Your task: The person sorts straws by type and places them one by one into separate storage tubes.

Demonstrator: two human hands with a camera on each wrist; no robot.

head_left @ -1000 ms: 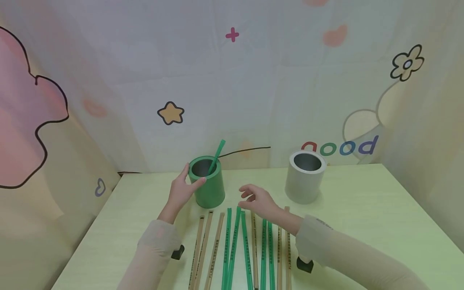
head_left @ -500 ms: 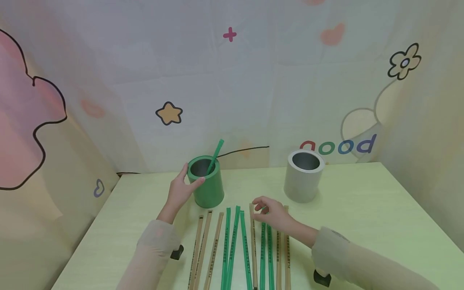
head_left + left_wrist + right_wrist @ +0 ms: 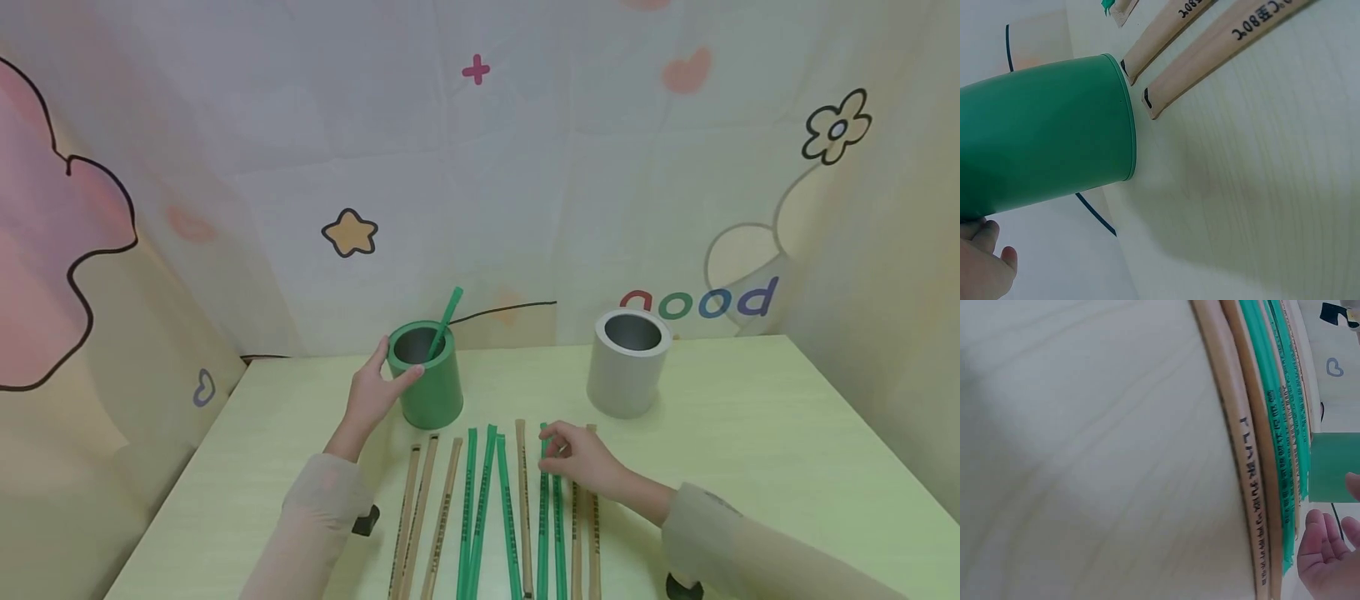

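My left hand (image 3: 370,400) holds the green cup (image 3: 435,396) by its upper left side, with the thumb at the front rim. One green straw (image 3: 448,317) leans inside that cup, its end sticking out over the rim. Rows of paper-wrapped straws lie on the table, some green, some tan. Over the far end of a green wrapped straw (image 3: 543,533) is my right hand (image 3: 585,458), thumb and fingertips either side of it with a gap between. In the right wrist view the fingers (image 3: 1316,550) look loosely bent beside the straws.
A white cup (image 3: 628,379) stands at the back right of the light table (image 3: 780,450). Tan wrapped straws (image 3: 441,525) lie at the row's left, and more tan ones (image 3: 595,542) at its right. A printed cloth (image 3: 510,192) hangs behind.
My right hand has moved right and nearer to me, from beyond the middle straws to a green straw's far end. The left hand stays on the green cup.
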